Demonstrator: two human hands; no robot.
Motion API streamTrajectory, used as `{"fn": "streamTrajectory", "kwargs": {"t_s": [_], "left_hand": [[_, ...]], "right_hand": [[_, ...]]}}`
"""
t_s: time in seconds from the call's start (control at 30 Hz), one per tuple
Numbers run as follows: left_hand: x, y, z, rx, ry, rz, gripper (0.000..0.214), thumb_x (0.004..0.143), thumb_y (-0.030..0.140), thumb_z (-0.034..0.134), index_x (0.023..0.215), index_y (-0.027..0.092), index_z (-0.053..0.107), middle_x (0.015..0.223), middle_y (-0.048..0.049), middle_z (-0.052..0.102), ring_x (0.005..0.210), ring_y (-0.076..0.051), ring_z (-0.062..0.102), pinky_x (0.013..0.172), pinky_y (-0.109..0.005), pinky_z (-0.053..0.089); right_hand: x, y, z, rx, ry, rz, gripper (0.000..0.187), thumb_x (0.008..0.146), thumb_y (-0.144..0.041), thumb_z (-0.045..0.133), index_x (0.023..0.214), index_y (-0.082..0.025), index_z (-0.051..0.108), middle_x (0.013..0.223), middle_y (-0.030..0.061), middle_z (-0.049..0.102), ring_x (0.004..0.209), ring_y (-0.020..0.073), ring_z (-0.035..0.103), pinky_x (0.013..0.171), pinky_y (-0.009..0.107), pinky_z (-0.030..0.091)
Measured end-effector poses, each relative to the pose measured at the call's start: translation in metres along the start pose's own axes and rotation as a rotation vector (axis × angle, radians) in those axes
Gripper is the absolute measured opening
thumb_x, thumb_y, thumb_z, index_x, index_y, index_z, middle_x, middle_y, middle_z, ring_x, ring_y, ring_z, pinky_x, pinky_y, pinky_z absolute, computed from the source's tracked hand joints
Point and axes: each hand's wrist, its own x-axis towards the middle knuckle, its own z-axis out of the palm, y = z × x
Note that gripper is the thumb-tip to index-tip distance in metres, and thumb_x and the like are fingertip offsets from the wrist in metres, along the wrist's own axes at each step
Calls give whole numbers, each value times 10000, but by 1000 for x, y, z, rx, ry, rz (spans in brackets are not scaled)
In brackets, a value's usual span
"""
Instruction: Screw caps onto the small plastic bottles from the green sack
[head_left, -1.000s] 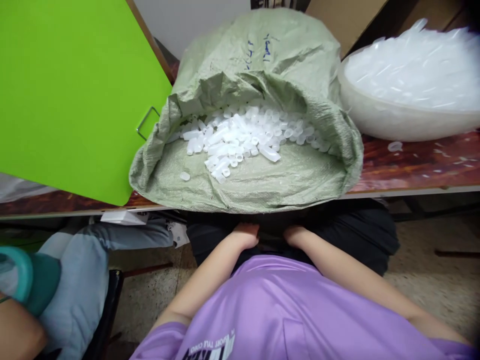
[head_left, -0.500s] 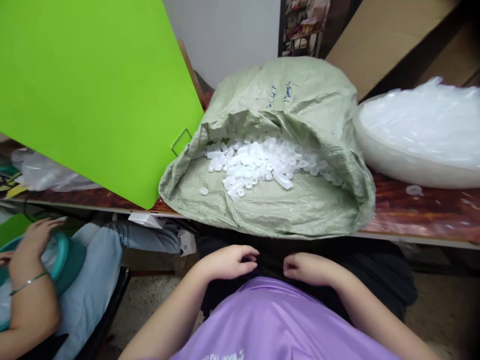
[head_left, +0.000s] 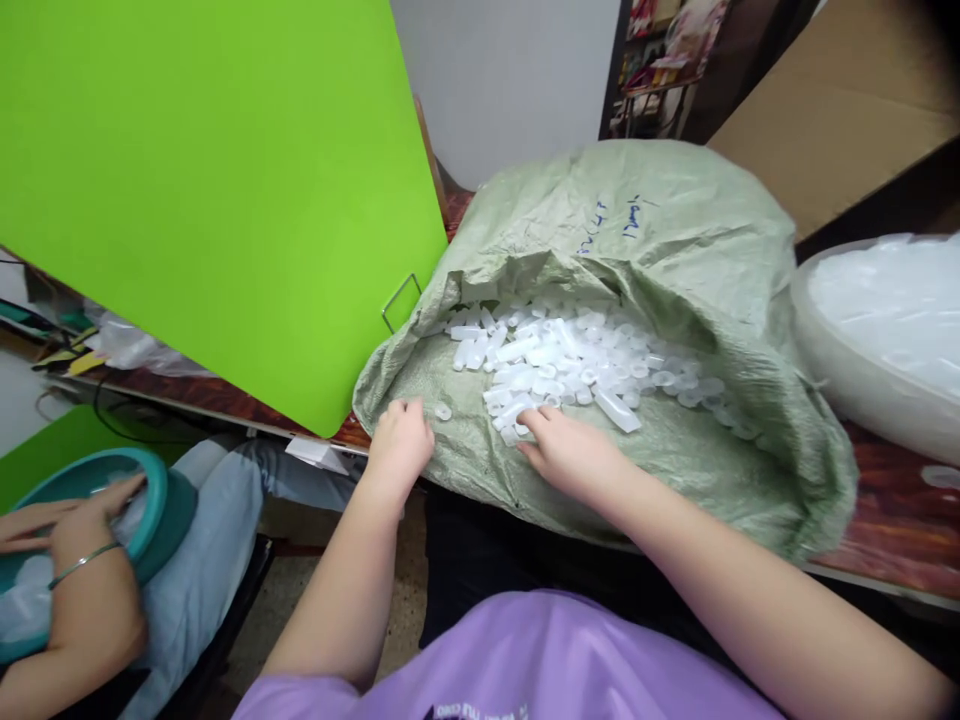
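Note:
A pale green woven sack point(head_left: 697, 220) lies on its side, its mouth facing me. Inside the mouth is a heap of small translucent white plastic tubes point(head_left: 555, 350). My left hand point(head_left: 403, 445) is closed on the sack's lower left rim, fingers curled over the edge, beside one loose white piece point(head_left: 443, 411). My right hand point(head_left: 574, 450) reaches over the lower lip to the front of the heap. Its fingertips touch the nearest tubes, with the thumb and forefinger apart. Nothing is lifted in it.
A large green board point(head_left: 225, 180) leans left of the sack, with a wire handle point(head_left: 401, 300) between. At right stands a big white tub point(head_left: 862, 370) full of white pieces on the reddish table point(head_left: 892, 520). A co-worker's hands are over a teal basin point(head_left: 169, 510) at lower left.
Both my hands have risen from my lap to the sack: the left onto its rim, the right to the tubes. The view has shifted, so the sack appears lower and further right.

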Motion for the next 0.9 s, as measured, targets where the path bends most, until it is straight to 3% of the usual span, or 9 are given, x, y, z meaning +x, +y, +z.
{"fn": "streamTrajectory", "kwargs": {"t_s": [0.1, 0.27, 0.4, 0.53, 0.67, 0.77, 0.9], "left_hand": [[7, -5, 11, 5, -94, 58, 412, 840, 254, 421, 1237, 177, 503, 1043, -147, 567, 953, -279, 578, 818, -358, 452], [19, -1, 16, -66, -107, 232, 351, 861, 248, 393, 1163, 227, 570, 973, -96, 590, 941, -244, 569, 827, -326, 435], [24, 12, 16, -122, -136, 373, 305, 871, 257, 382, 1076, 217, 605, 953, -81, 609, 891, -225, 570, 805, -313, 432], [21, 26, 16, -157, -163, 444, 301, 869, 222, 364, 1042, 205, 610, 948, -79, 621, 885, -216, 575, 790, -299, 434], [25, 24, 7, -229, -266, 449, 303, 856, 238, 384, 1046, 221, 619, 987, -60, 647, 904, -199, 594, 812, -270, 439], [50, 19, -3, -234, -295, 349, 340, 853, 253, 379, 1110, 211, 597, 1099, -67, 634, 1008, -208, 580, 876, -268, 422], [111, 24, -9, -195, -216, 246, 499, 871, 374, 355, 1306, 137, 418, 1325, -157, 456, 1192, -272, 462, 992, -338, 338]], "right_hand": [[18, -11, 6, -48, -26, -7, 290, 882, -361, 448, 1087, -171, 525, 1035, 117, 574, 861, 224, 619, 658, 274, 440], [27, -11, 14, -99, -25, -11, 266, 864, -343, 482, 1021, -141, 556, 1019, 141, 553, 933, 257, 577, 704, 294, 447], [27, -10, 18, -100, 12, -2, 329, 855, -374, 485, 1058, -121, 541, 1073, 159, 525, 1010, 273, 520, 799, 321, 428], [30, -13, 20, -82, 41, 5, 505, 841, -548, 433, 1077, -116, 544, 1059, 162, 527, 1032, 293, 502, 811, 342, 425], [34, -13, 18, -91, 33, 11, 350, 883, -407, 419, 1034, -135, 579, 1015, 153, 547, 971, 286, 536, 770, 354, 433], [31, -4, 16, -87, 13, -9, 246, 852, -308, 479, 996, -144, 592, 1021, 145, 557, 944, 265, 553, 766, 331, 438], [20, 16, 18, -34, 4, -53, 232, 837, -291, 505, 1000, -151, 594, 1119, 135, 538, 972, 235, 568, 826, 310, 441]]}}
